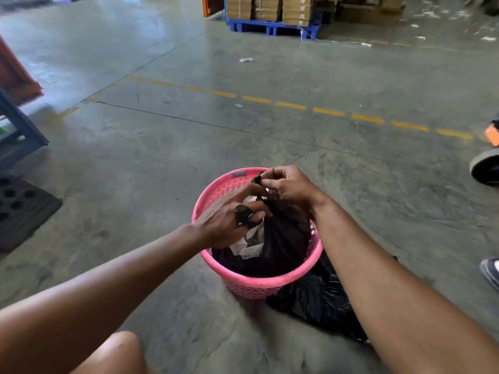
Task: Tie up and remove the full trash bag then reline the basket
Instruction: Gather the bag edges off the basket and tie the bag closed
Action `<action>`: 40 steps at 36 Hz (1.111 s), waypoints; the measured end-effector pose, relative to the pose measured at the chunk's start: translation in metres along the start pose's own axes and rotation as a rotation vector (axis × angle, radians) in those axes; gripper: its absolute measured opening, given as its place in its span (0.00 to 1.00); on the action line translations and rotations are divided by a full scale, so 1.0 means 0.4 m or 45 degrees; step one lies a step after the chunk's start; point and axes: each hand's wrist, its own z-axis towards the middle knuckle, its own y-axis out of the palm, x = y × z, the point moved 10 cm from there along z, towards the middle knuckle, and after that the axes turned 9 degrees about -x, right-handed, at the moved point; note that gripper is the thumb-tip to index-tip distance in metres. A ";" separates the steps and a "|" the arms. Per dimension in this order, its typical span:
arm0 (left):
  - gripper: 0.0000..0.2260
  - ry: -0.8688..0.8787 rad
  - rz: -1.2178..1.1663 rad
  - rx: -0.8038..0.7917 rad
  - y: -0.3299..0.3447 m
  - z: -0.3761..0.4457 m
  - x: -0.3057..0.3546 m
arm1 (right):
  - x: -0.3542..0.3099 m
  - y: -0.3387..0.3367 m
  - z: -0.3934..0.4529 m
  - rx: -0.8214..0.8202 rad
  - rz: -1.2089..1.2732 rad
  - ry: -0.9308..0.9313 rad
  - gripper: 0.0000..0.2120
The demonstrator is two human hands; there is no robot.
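Observation:
A pink perforated plastic basket [251, 287] stands on the concrete floor in front of me. Inside it sits a full black trash bag [286, 238] with white paper showing at its open left side. My left hand [229, 220] grips a strip of the bag's rim that is wrapped around its fingers. My right hand [289, 184] pinches another gathered end of the bag above the basket's far rim. The two hands are close together over the bag's mouth. A second black bag [318, 300] lies flat on the floor to the right of the basket.
A dark perforated mat [21, 209] and a blue rack leg [24, 125] are at the left. A wheel [486, 166] and a shoe [491, 271] sit at the right edge. A blue pallet [270, 25] of cardboard boxes stands far ahead, beyond a dashed yellow line [326, 112].

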 end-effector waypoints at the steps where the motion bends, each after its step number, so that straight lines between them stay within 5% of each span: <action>1: 0.10 -0.066 -0.104 0.060 -0.002 -0.002 -0.014 | 0.012 0.000 -0.003 0.026 0.149 0.014 0.07; 6: 0.12 -0.447 -1.262 0.544 0.027 -0.045 -0.100 | 0.106 0.009 -0.016 0.107 0.745 0.084 0.13; 8: 0.08 -0.561 -1.328 0.625 0.037 -0.075 -0.124 | 0.142 0.021 -0.023 0.180 0.954 0.118 0.14; 13: 0.11 -0.909 -0.572 0.488 0.045 -0.148 -0.165 | 0.218 -0.040 -0.044 0.519 0.969 0.183 0.18; 16: 0.13 -1.084 0.051 0.107 0.056 -0.174 -0.189 | 0.275 -0.131 -0.073 0.769 0.759 0.279 0.17; 22: 0.22 -1.196 0.294 -0.162 0.075 -0.218 -0.228 | 0.247 -0.213 -0.071 0.955 0.040 0.314 0.11; 25: 0.20 -1.196 -0.176 -0.023 0.069 -0.219 -0.250 | 0.241 -0.224 -0.069 0.982 -0.097 0.266 0.08; 28: 0.16 -1.129 -1.178 0.415 0.060 -0.192 -0.244 | 0.253 -0.195 -0.063 0.864 0.253 0.176 0.10; 31: 0.16 -1.015 -1.688 0.536 0.067 -0.124 -0.220 | 0.222 -0.165 -0.076 0.771 0.433 0.043 0.10; 35: 0.15 -1.061 -1.751 0.551 0.092 -0.049 -0.234 | 0.165 -0.137 -0.108 0.699 0.398 -0.107 0.07; 40: 0.12 -1.000 -1.595 0.475 0.078 0.048 -0.213 | 0.090 -0.057 -0.095 0.438 -0.066 -0.239 0.07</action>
